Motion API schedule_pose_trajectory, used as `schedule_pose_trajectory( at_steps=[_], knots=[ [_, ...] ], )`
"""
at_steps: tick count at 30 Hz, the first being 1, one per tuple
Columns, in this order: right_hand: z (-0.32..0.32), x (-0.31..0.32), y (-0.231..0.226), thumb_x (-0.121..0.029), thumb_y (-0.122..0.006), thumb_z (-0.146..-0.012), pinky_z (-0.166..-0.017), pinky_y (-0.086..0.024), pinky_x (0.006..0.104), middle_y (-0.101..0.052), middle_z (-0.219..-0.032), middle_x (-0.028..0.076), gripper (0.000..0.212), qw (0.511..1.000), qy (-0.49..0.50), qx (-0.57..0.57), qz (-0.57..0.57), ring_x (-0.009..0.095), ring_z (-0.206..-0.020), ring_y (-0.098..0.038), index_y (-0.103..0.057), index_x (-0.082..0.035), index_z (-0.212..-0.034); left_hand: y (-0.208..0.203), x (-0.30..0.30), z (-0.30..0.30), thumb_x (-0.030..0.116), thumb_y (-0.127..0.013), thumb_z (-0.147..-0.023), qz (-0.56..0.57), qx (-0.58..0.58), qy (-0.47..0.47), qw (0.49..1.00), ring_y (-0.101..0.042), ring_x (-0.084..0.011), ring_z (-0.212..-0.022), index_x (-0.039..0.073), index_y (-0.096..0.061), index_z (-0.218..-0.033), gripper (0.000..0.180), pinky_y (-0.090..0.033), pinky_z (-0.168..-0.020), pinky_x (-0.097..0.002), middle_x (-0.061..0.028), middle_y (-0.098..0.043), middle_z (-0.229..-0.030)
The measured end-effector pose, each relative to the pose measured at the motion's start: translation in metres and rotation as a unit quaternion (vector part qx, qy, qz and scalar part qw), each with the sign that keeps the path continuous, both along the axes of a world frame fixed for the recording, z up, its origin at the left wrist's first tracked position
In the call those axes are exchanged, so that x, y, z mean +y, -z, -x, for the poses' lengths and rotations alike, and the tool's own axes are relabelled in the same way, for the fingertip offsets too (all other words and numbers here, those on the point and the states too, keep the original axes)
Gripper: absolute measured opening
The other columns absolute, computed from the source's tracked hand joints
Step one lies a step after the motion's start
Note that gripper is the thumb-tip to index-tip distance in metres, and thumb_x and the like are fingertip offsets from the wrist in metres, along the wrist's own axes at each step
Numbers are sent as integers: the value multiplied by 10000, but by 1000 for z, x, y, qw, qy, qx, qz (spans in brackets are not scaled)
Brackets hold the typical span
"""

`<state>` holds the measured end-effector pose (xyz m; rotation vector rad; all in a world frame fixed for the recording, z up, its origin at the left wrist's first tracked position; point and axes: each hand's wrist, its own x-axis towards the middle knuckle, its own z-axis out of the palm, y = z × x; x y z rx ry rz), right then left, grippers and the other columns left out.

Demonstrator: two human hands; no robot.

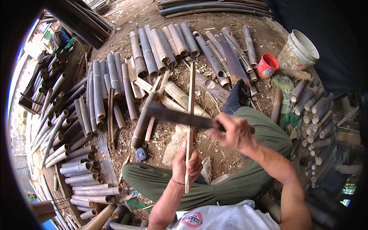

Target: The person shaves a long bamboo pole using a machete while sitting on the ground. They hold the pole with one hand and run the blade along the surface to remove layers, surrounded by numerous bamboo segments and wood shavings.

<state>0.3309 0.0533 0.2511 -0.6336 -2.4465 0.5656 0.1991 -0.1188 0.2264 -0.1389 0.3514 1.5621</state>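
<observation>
A long, narrow split bamboo strip (pixel 191 92) stands nearly upright in front of me, its lower part gripped by my left hand (pixel 184 165). My right hand (pixel 233 130) is closed round the handle of a machete (pixel 172 116), whose broad dark blade points left and is slightly blurred. Blade and strip cross above my left hand; whether they touch, I cannot tell. Below the blade sits a pale, rough block (pixel 175 145). A thick bamboo tube (pixel 141 128) lies just left of it, with a small dark tape measure (pixel 141 154) near its lower end.
Cut bamboo tubes (pixel 157 48) lie in rows ahead and to the left. A handsaw (pixel 234 61) rests on bamboo at the far right, near a red cup (pixel 267 66) and a dirty white bucket (pixel 299 50). More bamboo (pixel 318 119) is stacked at right. Shavings cover the ground.
</observation>
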Motion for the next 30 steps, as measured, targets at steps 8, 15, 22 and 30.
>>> schedule_pose_trajectory(
  at_steps=[8, 15, 22, 30],
  knots=[
    [-2, 32, 30, -654, -484, -900, -481, -500, 435, -586, -548, 119, 605, 993, 86, -68, 36, 328, -519, -634, -552, -65, -778, -13, -13, -39, 353, -330, -1050, 44, 74, 39, 996, -350, -97, -342, 194, -255, -1502, 485, -315, -323, -225, 8, -391, -495],
    [-28, 142, 42, -573, -439, -963, -465, -478, 329, -517, -564, 48, 561, 947, 271, 5, 173, 178, -599, -583, -597, -38, -907, -7, -73, -50, 382, -377, -1034, 14, 100, 103, 990, -345, -97, -332, 181, -251, -1499, 522, -289, -332, -238, 13, -398, -479],
    [8, 67, 8, -641, -663, -799, -390, -421, 200, -481, -549, -24, 554, 819, 66, 264, 505, 54, -446, -495, -559, -101, -739, 1, -51, -35, 447, -440, -1001, 34, 15, 150, 988, -432, -114, -391, 107, -317, -1456, 581, -375, -377, -242, -92, -538, -699],
    [36, 41, 6, -481, -578, -921, -477, -421, 357, -524, -542, 22, 441, 971, 69, 141, 179, 152, -484, -518, -566, -80, -738, -11, -18, -27, 319, -365, -1045, 82, 320, 73, 941, -465, -131, -387, 101, -312, -1459, 471, -399, -348, -224, -106, -545, -654]
  ],
)
